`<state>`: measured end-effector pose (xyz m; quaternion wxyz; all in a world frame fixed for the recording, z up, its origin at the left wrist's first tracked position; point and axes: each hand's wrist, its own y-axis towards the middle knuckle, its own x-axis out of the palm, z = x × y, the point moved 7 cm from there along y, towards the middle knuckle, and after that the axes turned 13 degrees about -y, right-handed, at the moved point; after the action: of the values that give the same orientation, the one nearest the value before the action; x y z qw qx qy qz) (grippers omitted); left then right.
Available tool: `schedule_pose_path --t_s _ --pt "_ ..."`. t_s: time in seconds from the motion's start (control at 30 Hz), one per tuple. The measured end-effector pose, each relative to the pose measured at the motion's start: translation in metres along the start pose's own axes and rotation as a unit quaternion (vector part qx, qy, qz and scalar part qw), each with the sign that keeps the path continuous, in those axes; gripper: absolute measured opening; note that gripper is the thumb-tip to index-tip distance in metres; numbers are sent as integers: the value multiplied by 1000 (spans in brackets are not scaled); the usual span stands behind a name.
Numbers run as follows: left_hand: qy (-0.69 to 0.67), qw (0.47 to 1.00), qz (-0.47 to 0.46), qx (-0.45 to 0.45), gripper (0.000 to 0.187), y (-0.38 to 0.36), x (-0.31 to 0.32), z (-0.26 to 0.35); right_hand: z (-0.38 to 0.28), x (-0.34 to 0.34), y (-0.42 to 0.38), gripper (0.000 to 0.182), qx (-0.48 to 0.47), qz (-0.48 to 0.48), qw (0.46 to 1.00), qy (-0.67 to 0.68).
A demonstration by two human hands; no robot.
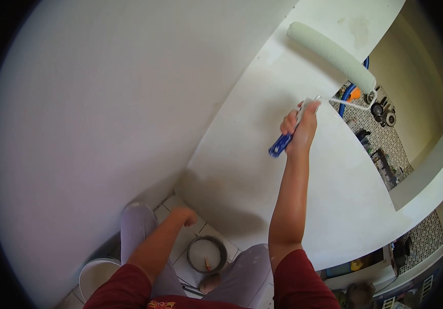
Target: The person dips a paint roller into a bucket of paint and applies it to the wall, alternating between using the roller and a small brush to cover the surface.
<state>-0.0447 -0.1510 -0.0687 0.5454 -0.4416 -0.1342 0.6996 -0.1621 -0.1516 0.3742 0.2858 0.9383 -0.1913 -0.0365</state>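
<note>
A paint roller with a pale, fuzzy sleeve [333, 55] is up against the white wall beside an opening. My right hand [301, 125] is wrapped round its blue and white handle [281, 144], with the arm stretched forward. The wire frame [353, 104] runs from the hand to the roller's right end. My left hand [185, 216] hangs low over the tiled floor, near my knee; its fingers are curled and partly hidden, and I see nothing in it.
On the floor between my legs stands a round container [220, 253] with white contents and a small brush. A white bucket [98, 273] is at the lower left. Beyond the opening are mosaic tiles [386, 135], a blue hose and kitchen things.
</note>
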Motion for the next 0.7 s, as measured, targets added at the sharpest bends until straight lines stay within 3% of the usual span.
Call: schedule_pose_path --t_s 0.07,0.17,0.27,0.4,0.57,0.67,0.7 --pt "-6 1000 -5 -3 29 7 -1 -1 -10 -1 30 36 3 80 996 -43" --pt "14 1000 -13 2 30 5 -11 -5 -15 -1 58 29 25 91 991 -94" --pt "-50 997 11 -52 30 9 -23 -18 5 5 62 30 67 68 995 -5" --pt "-36 998 35 -29 31 4 -29 -11 42 20 37 33 67 133 989 -14" --pt "-5 1000 7 -8 32 13 -24 -16 96 27 -11 36 141 109 984 30" --pt "32 999 30 5 32 13 -26 -17 128 23 -49 39 192 92 976 51" --pt "13 996 70 59 30 18 -31 -13 136 21 -59 40 208 95 972 49"
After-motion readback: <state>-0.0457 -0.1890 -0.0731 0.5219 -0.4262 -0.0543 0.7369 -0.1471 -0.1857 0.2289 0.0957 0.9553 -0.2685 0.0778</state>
